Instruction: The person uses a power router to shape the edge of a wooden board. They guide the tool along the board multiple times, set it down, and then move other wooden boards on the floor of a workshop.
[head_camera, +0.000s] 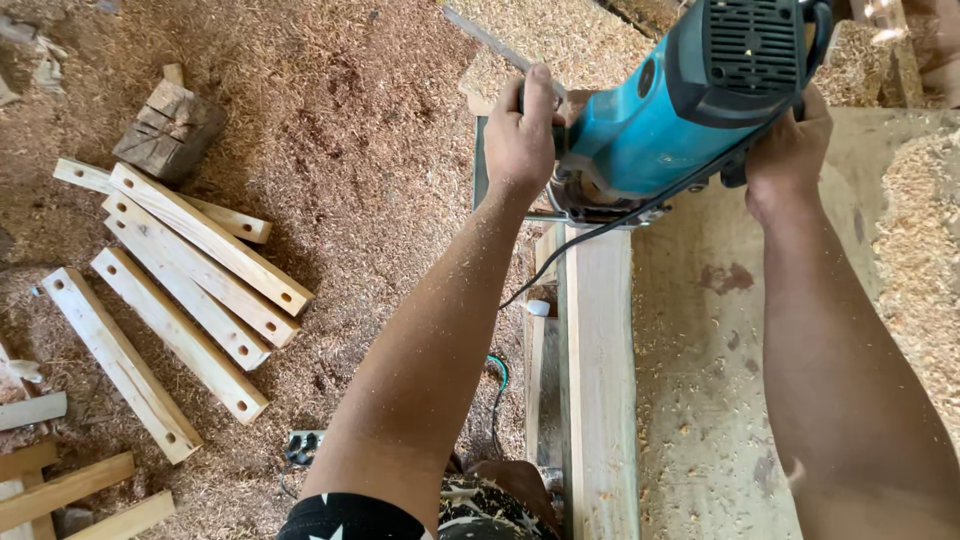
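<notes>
A teal electric hand planer (690, 100) sits on the top edge of a long pale wooden board (598, 380) that runs away from me along the workbench. My left hand (522, 135) grips the planer's front knob. My right hand (790, 150) is closed around its rear handle. A black power cord (590, 240) hangs from the tool down past the board's left side. Fine sawdust coats both forearms.
A dusty workbench top (720, 400) lies right of the board, with shavings heaped at its right edge (920, 260). On the sawdust-covered floor at left lie several drilled wooden slats (190, 290), a dark wood block (170, 130) and a power strip (303, 447).
</notes>
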